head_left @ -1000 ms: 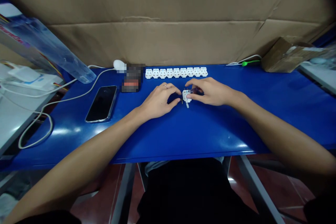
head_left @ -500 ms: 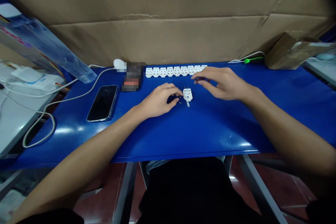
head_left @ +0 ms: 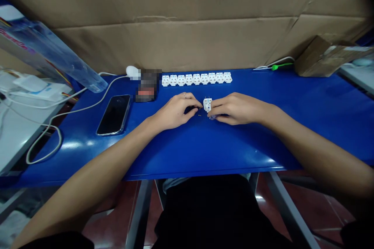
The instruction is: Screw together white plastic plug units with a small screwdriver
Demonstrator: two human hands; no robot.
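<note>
A white plug adapter [head_left: 207,104] with metal pins lies on the blue table between my hands. My left hand [head_left: 178,111] rests just left of it, thumb and index finger nearly together at a tiny brass-coloured piece that looks like a screw [head_left: 200,108]. Another such tiny piece [head_left: 199,115] lies on the table below those fingertips. My right hand [head_left: 238,109] is closed at the adapter's right side and covers part of it. From under its fingertips shows a small purplish see-through piece [head_left: 213,117], whose kind I cannot make out.
Behind my hands stands a row of several white adapters [head_left: 196,79]. A phone [head_left: 113,115] lies at left, near a white cable [head_left: 60,116] and a blurred-out dark object [head_left: 146,85]. A cardboard box [head_left: 317,56] stands at the back right.
My right hand has come down and left from beside the row to the adapter, carrying the small purplish piece. My left thumb and index finger have drawn closer together.
</note>
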